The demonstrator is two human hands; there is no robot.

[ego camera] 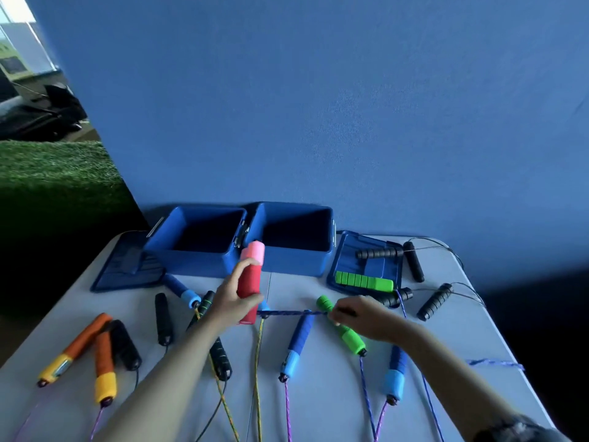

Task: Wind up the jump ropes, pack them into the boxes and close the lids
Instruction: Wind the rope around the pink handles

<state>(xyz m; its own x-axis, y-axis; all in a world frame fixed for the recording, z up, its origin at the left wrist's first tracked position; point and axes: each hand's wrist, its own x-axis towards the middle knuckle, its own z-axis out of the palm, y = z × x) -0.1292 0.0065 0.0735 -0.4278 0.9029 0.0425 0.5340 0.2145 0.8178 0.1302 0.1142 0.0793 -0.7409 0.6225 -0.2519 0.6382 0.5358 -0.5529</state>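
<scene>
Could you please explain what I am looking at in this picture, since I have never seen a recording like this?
There is no machine here: a head-worn camera looks down at a person's two bare hands over a white table. The left hand grips upright red-and-pink handles. The right hand pinches a blue rope stretched between the hands. Two open blue boxes stand at the back, their lids lying beside them. Many more jump ropes lie loose around, such as the orange handles.
</scene>
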